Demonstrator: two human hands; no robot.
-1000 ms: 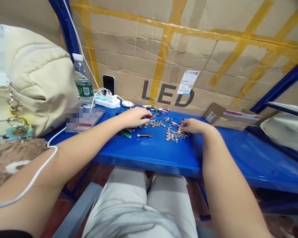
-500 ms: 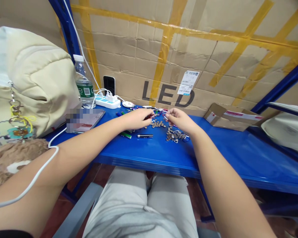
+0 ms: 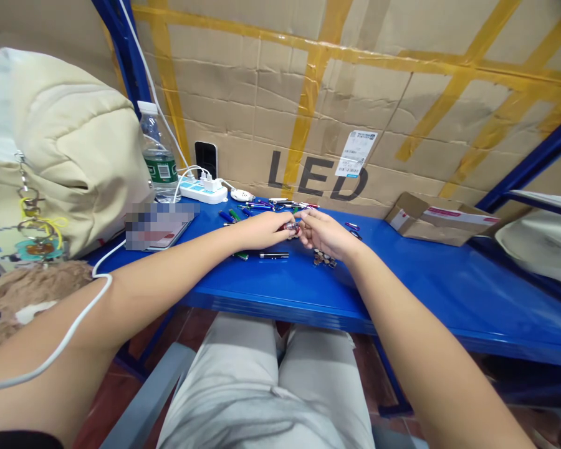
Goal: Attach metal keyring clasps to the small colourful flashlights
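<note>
My left hand (image 3: 265, 229) has thumb and fingers closed around a small red-and-silver piece (image 3: 292, 227), held just above the blue table (image 3: 411, 280), and my right hand (image 3: 326, 234) is right up against it, fingers curled; whether those pinch anything of their own, I can't tell. Below my right palm, here's a cluster of small round metal discs (image 3: 325, 257), partly hidden! Nearer me lies a black pen-shaped tube (image 3: 274, 255), with a green one (image 3: 241, 255) peeking out beside it, and beyond my knuckles, a jumble of coloured pens (image 3: 262, 204).
</note>
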